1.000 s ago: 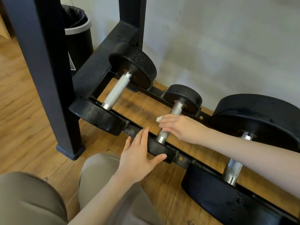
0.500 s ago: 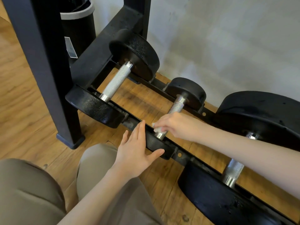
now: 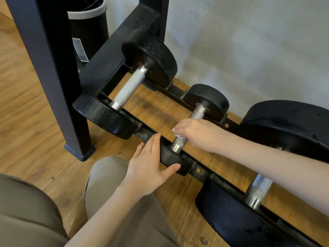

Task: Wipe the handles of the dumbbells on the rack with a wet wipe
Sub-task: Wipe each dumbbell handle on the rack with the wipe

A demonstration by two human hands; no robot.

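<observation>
Three black dumbbells with knurled steel handles lie across the low black rack (image 3: 201, 172). My right hand (image 3: 197, 133) is wrapped round the handle of the small middle dumbbell (image 3: 197, 113), holding a white wet wipe (image 3: 177, 135) against it; only a corner of the wipe shows. My left hand (image 3: 149, 164) rests with straight fingers on that dumbbell's near black head (image 3: 170, 158). The left dumbbell's handle (image 3: 129, 89) is bare. The right dumbbell's handle (image 3: 259, 189) is partly hidden under my right forearm.
A black rack upright (image 3: 53, 72) stands at the left on the wooden floor. A black bin (image 3: 89, 27) sits behind it. A grey wall runs close behind the rack. My knees in khaki trousers (image 3: 26, 214) fill the lower left.
My right hand slid down the middle handle toward its near end, then back up a little. My left hand stayed on the near head.
</observation>
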